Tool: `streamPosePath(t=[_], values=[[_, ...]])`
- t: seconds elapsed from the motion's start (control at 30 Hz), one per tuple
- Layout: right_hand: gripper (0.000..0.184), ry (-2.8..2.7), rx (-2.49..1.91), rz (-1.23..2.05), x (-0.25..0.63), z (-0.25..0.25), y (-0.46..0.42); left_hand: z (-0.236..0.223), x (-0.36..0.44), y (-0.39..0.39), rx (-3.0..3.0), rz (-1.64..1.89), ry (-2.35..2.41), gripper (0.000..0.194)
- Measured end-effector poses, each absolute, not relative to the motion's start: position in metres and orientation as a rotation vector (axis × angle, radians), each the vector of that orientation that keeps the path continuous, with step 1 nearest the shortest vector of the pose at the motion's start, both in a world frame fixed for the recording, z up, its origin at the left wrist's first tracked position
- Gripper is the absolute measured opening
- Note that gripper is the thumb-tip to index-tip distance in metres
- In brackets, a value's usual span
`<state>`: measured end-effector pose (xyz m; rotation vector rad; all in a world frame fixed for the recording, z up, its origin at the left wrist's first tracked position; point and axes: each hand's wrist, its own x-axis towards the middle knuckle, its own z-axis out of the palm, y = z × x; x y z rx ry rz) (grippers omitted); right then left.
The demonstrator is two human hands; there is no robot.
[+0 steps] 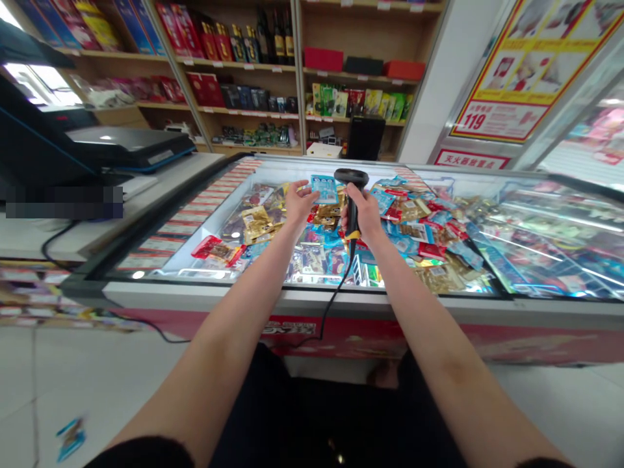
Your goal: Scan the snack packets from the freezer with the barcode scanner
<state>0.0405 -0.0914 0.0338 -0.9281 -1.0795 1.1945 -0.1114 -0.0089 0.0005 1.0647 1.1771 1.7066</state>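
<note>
My left hand (pixel 299 203) pinches a small blue snack packet (pixel 324 188) by its left side and holds it up over the glass-topped freezer. Wrapped round the handle of a black barcode scanner (pixel 351 177) is my right hand (pixel 363 211). The scanner's head sits just right of the packet, with its cable running down over the freezer's front edge. Beneath both hands, many snack packets lie on the glass: gold packets (pixel 258 223) to the left, a red packet (pixel 219 251) near the left front, and a mixed heap (pixel 422 224) of blue, red and gold ones to the right.
A counter with a scale (pixel 131 146) stands at the left beside the freezer (pixel 160 289). Shelves (pixel 244 65) with bottles and boxes line the back. The black cable (pixel 327 305) hangs across the freezer front. One packet (pixel 71 439) lies on the floor at lower left.
</note>
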Motion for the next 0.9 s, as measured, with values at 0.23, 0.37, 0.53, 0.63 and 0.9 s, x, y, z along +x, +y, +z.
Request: streamPosePath(t=[0.23, 0.37, 0.53, 0.63, 0.9], values=[[0.045, -1.013, -0.975, 0.971, 0.071, 0.021, -0.083, 0.004, -0.060, -0.002, 1.668, 1.589, 1.286, 0.041], [0.041, -1.022, -0.957, 0.987, 0.071, 0.015, -0.080, -0.006, -0.059, -0.008, 1.968, 1.398, 1.429, 0.023], [0.044, -1.023, -0.937, 1.020, 0.070, 0.017, -0.080, -0.014, -0.071, -0.010, 1.972, 1.421, 1.535, 0.016], [0.046, -1.028, -0.968, 1.013, 0.070, 0.019, -0.083, -0.013, -0.087, -0.010, 1.915, 1.433, 1.641, 0.015], [0.044, -1.135, -0.950, 1.069, 0.041, 0.026, -0.086, -0.015, -0.170, -0.012, 1.747, 1.390, 1.991, 0.028]])
